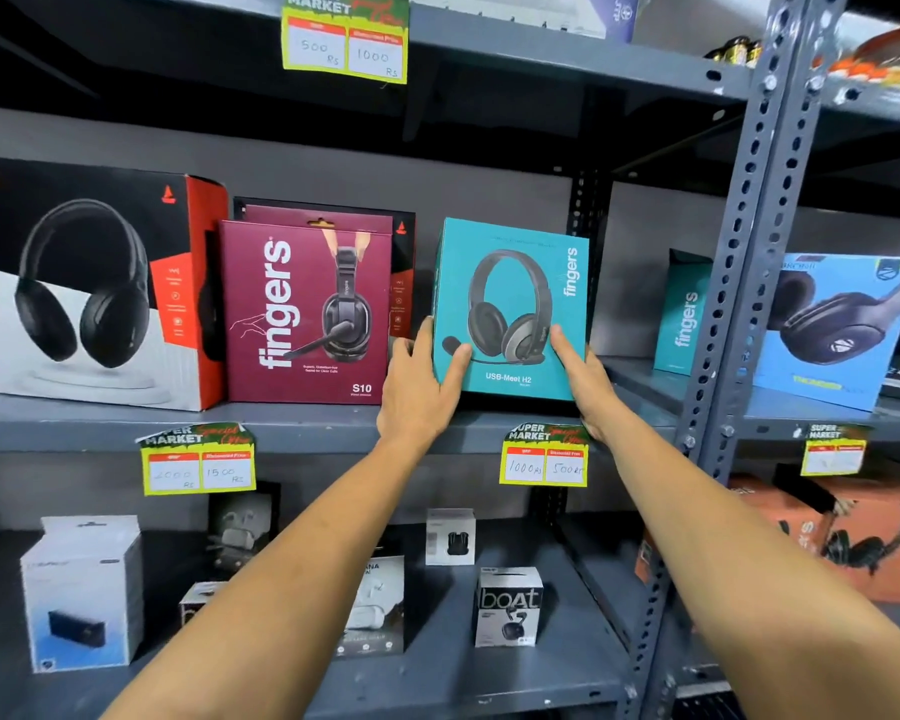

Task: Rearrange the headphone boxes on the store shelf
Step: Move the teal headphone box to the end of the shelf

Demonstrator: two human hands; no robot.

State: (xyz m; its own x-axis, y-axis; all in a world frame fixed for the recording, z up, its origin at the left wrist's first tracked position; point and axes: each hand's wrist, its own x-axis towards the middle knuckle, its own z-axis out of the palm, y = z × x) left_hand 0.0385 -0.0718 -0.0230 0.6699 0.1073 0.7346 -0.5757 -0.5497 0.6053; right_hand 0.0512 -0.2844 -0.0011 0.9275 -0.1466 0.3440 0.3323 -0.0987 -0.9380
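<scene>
A teal headphone box [510, 283] marked USB-Meet H2 stands upright near the front of the middle shelf [302, 428]. My left hand [417, 387] grips its lower left edge and my right hand [588, 381] grips its lower right edge. To its left stand two maroon headphone boxes [302, 309], one behind the other, and a large black, white and red headphone box [89, 288]. Another dark box is partly hidden behind the maroon ones.
A perforated grey upright [744, 252] divides the bays. Right of it stand a second teal box [684, 314] and a blue headphone box [832, 330]. Yellow price tags [544, 457] hang on the shelf edges. Small earbud boxes [507, 605] sit on the lower shelf.
</scene>
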